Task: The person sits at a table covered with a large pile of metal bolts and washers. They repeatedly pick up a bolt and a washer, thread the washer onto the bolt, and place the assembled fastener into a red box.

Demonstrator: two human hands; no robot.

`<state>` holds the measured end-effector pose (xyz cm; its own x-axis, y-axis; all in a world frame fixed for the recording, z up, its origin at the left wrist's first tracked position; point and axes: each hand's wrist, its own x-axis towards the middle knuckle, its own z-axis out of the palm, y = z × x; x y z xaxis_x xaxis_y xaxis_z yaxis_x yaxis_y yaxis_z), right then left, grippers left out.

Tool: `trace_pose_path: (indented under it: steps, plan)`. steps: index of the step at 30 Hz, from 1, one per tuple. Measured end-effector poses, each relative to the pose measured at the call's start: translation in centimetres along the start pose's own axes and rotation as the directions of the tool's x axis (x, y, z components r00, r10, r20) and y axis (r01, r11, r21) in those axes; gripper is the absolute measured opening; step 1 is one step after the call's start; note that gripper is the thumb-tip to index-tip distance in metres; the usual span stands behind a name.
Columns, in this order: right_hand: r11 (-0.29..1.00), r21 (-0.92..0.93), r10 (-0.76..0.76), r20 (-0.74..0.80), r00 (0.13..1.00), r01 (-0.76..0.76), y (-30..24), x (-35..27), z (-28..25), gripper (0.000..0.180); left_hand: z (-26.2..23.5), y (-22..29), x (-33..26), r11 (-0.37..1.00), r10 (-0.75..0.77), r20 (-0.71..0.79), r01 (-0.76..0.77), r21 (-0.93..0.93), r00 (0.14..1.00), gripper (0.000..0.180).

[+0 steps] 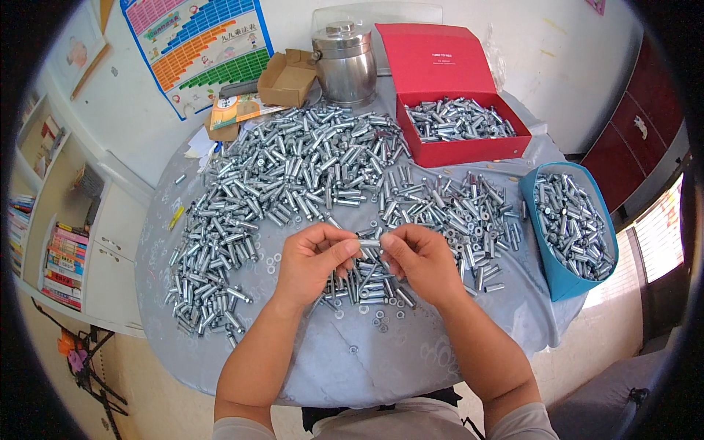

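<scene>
Between my two hands, level above the table, is a short silver expansion bolt [369,243]. My left hand [314,258] pinches its left end with thumb and forefinger. Closed on the other end is my right hand [422,258], whose fingertips cover part of the piece. A large heap of similar silver bolts [308,158] curves across the far and left side of the table. Beneath and right of my hands lie loose metal sleeves [440,202] and more bolts. Several small washers or nuts [380,320] are scattered just nearer than my hands.
A red box [469,154] with its lid raised holds many bolts at the back right. To the right, a teal bin [555,268] is filled with similar pieces. Behind the heap stand a steel pot [345,66] and a small cardboard box [286,84]. A grey cloth [323,374] covers the round table.
</scene>
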<state>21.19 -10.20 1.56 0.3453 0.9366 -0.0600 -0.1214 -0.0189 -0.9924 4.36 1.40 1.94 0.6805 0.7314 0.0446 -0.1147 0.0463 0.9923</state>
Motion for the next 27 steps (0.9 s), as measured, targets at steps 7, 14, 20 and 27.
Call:
trace_pose_path:
  steps: [7, 14, 20, 27]
  plan:
    - [0.995, 0.098, -0.016, -0.033, 0.999, 0.019, -0.4, -0.2, 0.4, 0.019, 0.2, 0.0, 0.0, 1.0, 0.0, -0.001, 0.0, -0.025, 1.0, 0.009]
    - [0.993, 0.077, 0.09, 0.046, 0.995, -0.093, -0.1, 0.1, -0.3, 0.018, 0.3, 0.1, 0.0, 1.0, -0.008, -0.022, 0.008, -0.027, 1.0, 0.009]
    - [0.985, 0.168, -0.02, -0.048, 0.999, 0.028, -0.1, 0.0, 0.6, 0.02, 0.3, 0.1, -0.1, 0.999, -0.006, -0.024, 0.005, -0.04, 1.0, 0.01]
    - [0.988, 0.154, -0.025, -0.034, 0.999, 0.03, 0.2, 0.1, 0.4, 0.016, 0.2, -0.1, 0.1, 0.996, -0.027, -0.02, 0.025, -0.088, 0.999, 0.011]
